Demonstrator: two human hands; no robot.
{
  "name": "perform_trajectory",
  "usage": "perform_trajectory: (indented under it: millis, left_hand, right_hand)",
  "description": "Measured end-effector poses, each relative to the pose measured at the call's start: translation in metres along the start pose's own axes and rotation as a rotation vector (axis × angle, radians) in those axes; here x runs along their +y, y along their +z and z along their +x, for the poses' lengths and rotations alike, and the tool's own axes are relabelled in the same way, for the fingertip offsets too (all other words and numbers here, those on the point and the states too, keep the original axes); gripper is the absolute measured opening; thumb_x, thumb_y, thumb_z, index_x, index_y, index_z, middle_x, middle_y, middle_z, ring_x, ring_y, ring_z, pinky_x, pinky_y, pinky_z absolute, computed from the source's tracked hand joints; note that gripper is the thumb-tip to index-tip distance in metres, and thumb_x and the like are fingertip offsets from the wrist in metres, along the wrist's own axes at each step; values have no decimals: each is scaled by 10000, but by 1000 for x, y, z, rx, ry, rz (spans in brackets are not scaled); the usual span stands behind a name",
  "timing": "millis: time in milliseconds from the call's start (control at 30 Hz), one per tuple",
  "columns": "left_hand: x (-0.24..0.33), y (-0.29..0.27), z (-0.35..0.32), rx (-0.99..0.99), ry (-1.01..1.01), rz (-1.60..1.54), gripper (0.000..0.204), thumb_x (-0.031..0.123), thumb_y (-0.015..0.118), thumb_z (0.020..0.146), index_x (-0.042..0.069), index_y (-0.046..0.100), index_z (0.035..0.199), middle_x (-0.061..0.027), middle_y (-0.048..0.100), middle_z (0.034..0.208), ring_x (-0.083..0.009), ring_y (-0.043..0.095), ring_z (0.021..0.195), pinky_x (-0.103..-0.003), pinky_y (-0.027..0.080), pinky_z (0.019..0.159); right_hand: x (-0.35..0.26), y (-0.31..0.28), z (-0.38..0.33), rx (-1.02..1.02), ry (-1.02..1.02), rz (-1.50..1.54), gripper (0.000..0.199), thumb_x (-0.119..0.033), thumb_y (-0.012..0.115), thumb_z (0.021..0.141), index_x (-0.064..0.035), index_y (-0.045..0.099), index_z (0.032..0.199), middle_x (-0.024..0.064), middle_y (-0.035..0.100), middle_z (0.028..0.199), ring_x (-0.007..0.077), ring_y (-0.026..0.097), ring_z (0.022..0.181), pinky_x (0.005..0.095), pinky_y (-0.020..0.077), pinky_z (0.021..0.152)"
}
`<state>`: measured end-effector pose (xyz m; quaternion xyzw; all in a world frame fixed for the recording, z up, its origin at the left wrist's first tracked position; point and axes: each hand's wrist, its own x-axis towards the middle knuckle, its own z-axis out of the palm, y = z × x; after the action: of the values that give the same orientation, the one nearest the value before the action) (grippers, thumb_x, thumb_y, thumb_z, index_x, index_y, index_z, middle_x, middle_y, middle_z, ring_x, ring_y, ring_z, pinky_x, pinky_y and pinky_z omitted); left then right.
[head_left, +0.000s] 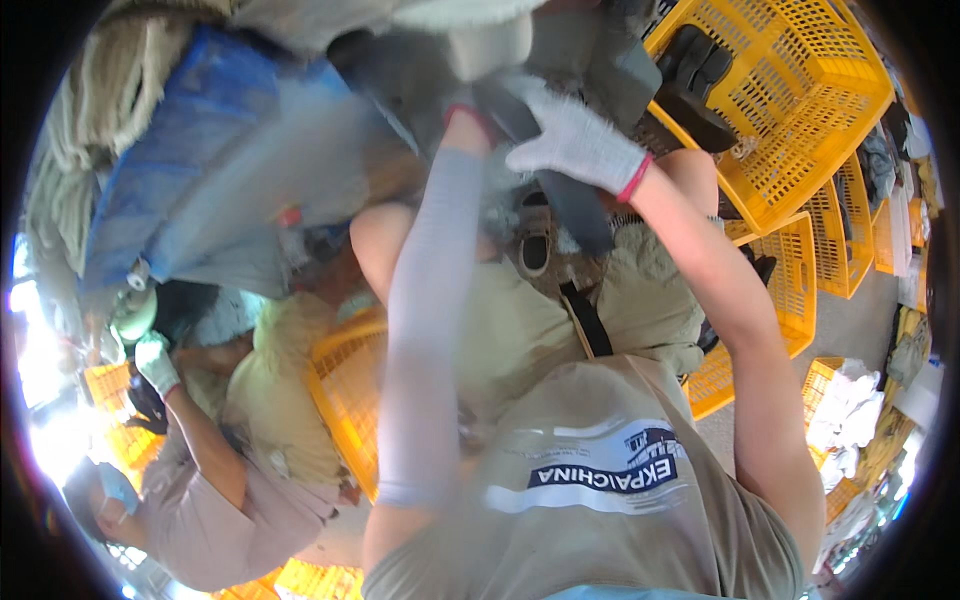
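Note:
My right hand (575, 145), in a white glove with a red cuff, is closed over a long dark grey strip (572, 210) that hangs down in front of my chest. My left hand (466, 112) is raised beside it at the end of a pale grey sleeve. Only its red cuff shows clearly; the fingers are blurred and tucked under a dark bulky piece (420, 70) above. The two hands are close together, the left a little higher.
A large yellow slatted crate (800, 120) at the upper right holds black flat pieces (695, 75). More yellow crates (840, 240) stand behind it. A blue sheet (190, 150) fills the upper left. A co-worker's gloved hand (155, 362) is at the left, beside another yellow crate (345, 390).

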<state>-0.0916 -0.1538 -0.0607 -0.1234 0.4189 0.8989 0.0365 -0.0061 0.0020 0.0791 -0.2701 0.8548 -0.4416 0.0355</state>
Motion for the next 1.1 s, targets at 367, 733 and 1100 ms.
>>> perform_trajectory:
  millis: [367, 733, 1100]
  left_hand:
    - [-10, 1, -76, 34, 249, 375, 432, 414, 526, 1138, 51, 711, 1283, -69, 753, 1147, -229, 733, 1015, -373, 605, 942]
    - [35, 41, -78, -77, -5, 111, 539, 357, 426, 1133, -50, 599, 1440, -224, 656, 1438, -365, 647, 1299, -483, 511, 1153]
    - [12, -40, -39, -434, 151, 478, 419, 260, 567, 1114, -46, 630, 1393, -146, 713, 1317, -221, 688, 1217, -316, 552, 1056]
  right_hand:
    - [-2, -20, -102, 128, 213, -20, 584, -299, 755, 841, 11, 673, 1329, 259, 748, 1112, 332, 752, 1047, 424, 575, 921]
    - [46, 18, -82, 326, 500, 930, 478, -231, 602, 1094, 40, 603, 1489, 113, 716, 1400, 217, 655, 1301, 367, 486, 1158]
    - [-16, -9, -12, 102, 235, 662, 568, -163, 755, 907, 24, 642, 1431, 102, 729, 1283, 176, 662, 1157, 385, 538, 1026]
